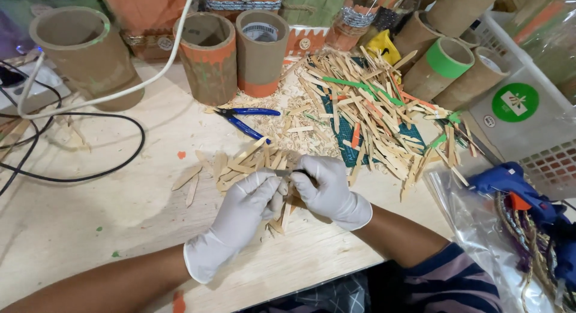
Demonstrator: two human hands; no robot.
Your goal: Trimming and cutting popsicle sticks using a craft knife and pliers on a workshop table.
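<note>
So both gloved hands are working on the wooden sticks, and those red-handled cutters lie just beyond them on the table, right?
Not quite: the cutters have blue handles, not red, as the head view shows. The rest holds: the left hand and right hand, both in white gloves, work on the wooden sticks, with the cutters lying beyond them on the table.

Small dark tool (292, 172) pinched between gloved left hand (243, 212) and right hand (327, 190), its shape mostly hidden by fingers. Blue glue gun (519, 190) cut off at right edge; sticks under palms concealed.

White gloves (240, 223), striped sleeve (450, 277)
</note>
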